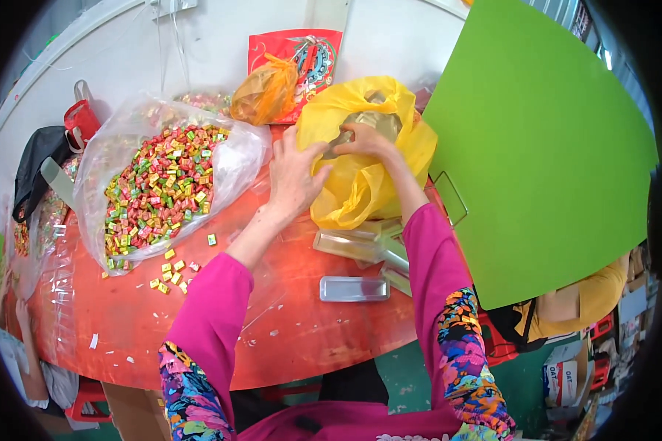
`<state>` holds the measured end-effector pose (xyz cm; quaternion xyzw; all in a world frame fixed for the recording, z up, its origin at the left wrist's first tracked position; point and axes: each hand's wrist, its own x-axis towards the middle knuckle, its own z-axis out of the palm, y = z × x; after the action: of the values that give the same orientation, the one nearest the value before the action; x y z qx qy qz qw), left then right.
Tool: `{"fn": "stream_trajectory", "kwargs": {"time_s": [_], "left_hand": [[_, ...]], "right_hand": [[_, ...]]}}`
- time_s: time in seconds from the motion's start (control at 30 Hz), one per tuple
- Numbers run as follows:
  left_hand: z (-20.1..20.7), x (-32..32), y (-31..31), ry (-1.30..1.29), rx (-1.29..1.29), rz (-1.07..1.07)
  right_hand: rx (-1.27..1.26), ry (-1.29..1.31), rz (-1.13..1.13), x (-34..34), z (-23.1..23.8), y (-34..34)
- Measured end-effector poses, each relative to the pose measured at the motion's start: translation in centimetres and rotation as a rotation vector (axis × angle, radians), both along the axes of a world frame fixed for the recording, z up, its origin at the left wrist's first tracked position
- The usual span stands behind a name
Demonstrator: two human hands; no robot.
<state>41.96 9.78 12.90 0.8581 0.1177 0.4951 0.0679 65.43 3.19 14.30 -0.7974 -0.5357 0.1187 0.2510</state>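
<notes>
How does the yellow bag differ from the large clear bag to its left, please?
The yellow bag is strongly coloured, while the clear bag is see-through. The clear bag holds many small wrapped pieces of mixed colours; the yellow bag holds shiny things, partly hidden. The right hand reaches into the yellow bag; no hand is inside the clear bag. Both are thin, open bags on the red table.
</notes>
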Motion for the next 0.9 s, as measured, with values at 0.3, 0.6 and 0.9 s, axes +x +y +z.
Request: {"fn": "stream_trajectory", "kwargs": {"time_s": [0.3, 0.6, 0.9], "left_hand": [[-0.8, 3.7, 5.5, 0.251, -0.289, -0.04], [0.8, 2.1, 5.5, 0.16, -0.475, -0.141], [0.1, 1.2, 5.9, 0.133, -0.533, -0.177]], "right_hand": [[0.083, -0.205, -0.113, 1.0, -1.2, -0.8], [0.016, -0.764, 0.115, -3.2, 0.1, 2.2], [0.274, -1.098, -0.012, 5.0, -0.9, 1.3]]}}
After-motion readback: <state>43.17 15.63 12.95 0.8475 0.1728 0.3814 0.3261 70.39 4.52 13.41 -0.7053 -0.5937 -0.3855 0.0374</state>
